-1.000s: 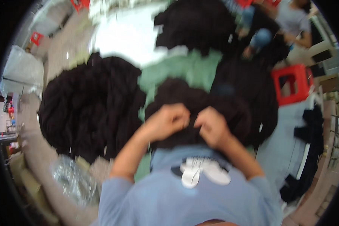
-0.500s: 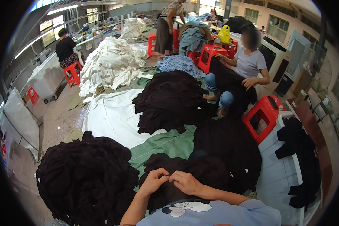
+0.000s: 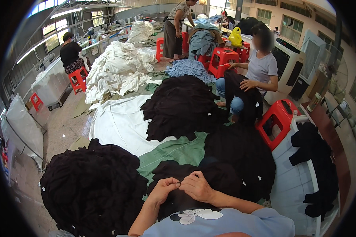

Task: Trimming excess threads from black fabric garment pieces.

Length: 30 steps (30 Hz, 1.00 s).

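Note:
A black garment (image 3: 209, 179) lies across my lap at the bottom centre. My left hand (image 3: 164, 189) and my right hand (image 3: 197, 186) meet at its top edge, fingers pinched together on the dark cloth. Whatever small thing sits between the fingertips is too small to make out. A large heap of black garments (image 3: 93, 189) rests just to my left, another (image 3: 241, 158) just to my right.
A green sheet (image 3: 174, 152) and a white sheet (image 3: 120, 124) cover the floor ahead, with a third black heap (image 3: 182, 106) on them. A seated person (image 3: 253, 83) works beside a red stool (image 3: 279, 120). A white pile (image 3: 116, 71) lies farther back, with more people.
My head has lifted, so the view swings from my lap up to the whole hall. My hands have come closer together on the black garment.

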### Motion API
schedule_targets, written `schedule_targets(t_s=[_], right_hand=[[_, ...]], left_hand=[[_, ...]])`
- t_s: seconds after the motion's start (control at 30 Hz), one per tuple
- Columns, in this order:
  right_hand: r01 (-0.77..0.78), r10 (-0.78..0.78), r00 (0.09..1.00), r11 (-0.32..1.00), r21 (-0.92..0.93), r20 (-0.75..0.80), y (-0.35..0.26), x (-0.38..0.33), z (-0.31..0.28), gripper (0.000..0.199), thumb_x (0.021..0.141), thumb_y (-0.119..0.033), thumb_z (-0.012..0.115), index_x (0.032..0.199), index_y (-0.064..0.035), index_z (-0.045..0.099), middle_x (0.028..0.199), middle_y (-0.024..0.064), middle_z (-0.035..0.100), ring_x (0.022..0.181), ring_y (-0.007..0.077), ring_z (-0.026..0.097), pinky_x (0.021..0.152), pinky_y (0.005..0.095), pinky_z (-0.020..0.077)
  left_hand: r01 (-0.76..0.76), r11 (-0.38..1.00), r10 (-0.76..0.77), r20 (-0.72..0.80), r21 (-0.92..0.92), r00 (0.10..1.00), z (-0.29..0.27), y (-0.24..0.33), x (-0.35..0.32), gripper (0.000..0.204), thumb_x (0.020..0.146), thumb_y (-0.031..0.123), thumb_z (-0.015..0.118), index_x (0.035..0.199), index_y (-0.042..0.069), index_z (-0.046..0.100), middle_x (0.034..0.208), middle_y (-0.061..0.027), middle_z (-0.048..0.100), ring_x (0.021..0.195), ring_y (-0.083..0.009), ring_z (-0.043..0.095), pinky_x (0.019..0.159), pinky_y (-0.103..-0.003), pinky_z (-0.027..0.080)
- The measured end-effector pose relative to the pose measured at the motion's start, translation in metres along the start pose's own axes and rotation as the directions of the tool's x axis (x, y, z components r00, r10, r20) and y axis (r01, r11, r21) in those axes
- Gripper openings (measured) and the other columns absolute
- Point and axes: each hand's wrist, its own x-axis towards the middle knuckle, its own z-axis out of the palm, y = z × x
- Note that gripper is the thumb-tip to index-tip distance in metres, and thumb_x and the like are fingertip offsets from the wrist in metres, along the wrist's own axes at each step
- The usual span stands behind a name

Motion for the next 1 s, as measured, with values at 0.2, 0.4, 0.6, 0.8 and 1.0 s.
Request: schedule_targets(t_s=[0.2, 0.4, 0.6, 0.8, 1.0], right_hand=[[-0.039, 0.039, 0.999, 0.998, 0.044, 0.014, -0.001, -0.003, 0.003, 0.019, 0.075, -0.004, 0.071, 0.093, -0.0083, 0.066, 0.094, 0.0031, 0.063, 0.094, 0.0194, 0.061, 0.089, 0.0381, 0.04], [-0.1, 0.1, 0.995, 0.981, 0.168, 0.011, 0.009, -0.004, 0.004, 0.015, 0.075, -0.001, 0.069, 0.089, -0.006, 0.065, 0.09, 0.0047, 0.062, 0.09, 0.0221, 0.06, 0.085, 0.0377, 0.0422], [-0.268, 0.225, 0.962, 0.89, 0.369, 0.158, 0.01, -0.005, 0.008, 0.016, 0.073, 0.002, 0.068, 0.086, -0.0043, 0.061, 0.088, 0.0084, 0.059, 0.087, 0.0281, 0.061, 0.077, 0.0369, 0.0446], [-0.485, 0.459, 0.865, 0.662, 0.572, 0.203, -0.003, -0.002, 0.011, 0.019, 0.075, 0.005, 0.064, 0.092, -0.0025, 0.059, 0.089, 0.0069, 0.058, 0.085, 0.0208, 0.059, 0.078, 0.033, 0.0482], [-0.541, 0.453, 0.841, 0.701, 0.465, 0.295, 0.011, -0.015, 0.016, 0.02, 0.076, 0.002, 0.066, 0.094, -0.0007, 0.057, 0.087, 0.0068, 0.057, 0.072, 0.0178, 0.057, 0.067, 0.0295, 0.0488]], left_hand=[[0.022, 1.0, -0.022, 0.028, 0.003, 0.999, -0.004, -0.003, -0.006, 0.01, 0.092, 0.007, 0.066, 0.099, 0.0, 0.068, 0.093, 0.0006, 0.066, 0.087, -0.0057, 0.058, 0.081, -0.019, 0.044], [-0.057, 0.997, 0.054, 0.054, 0.045, 0.997, 0.005, 0.007, -0.01, 0.014, 0.088, 0.002, 0.07, 0.101, 0.0, 0.067, 0.095, 0.0014, 0.065, 0.086, -0.0052, 0.057, 0.079, -0.02, 0.045], [-0.185, 0.969, 0.174, 0.075, 0.167, 0.982, 0.001, 0.001, -0.01, 0.014, 0.085, 0.0, 0.074, 0.098, -0.001, 0.068, 0.094, 0.0004, 0.064, 0.086, -0.0059, 0.057, 0.075, -0.021, 0.045], [-0.217, 0.945, 0.205, 0.074, 0.243, 0.976, -0.002, -0.001, -0.012, 0.012, 0.084, -0.001, 0.074, 0.095, -0.001, 0.068, 0.094, -0.001, 0.067, 0.083, -0.0063, 0.059, 0.073, -0.022, 0.048], [-0.272, 0.857, 0.288, 0.03, 0.439, 0.957, 0.004, -0.006, -0.011, 0.013, 0.084, -0.001, 0.075, 0.094, -0.003, 0.067, 0.091, -0.0054, 0.069, 0.083, -0.0092, 0.063, 0.073, -0.024, 0.051]])
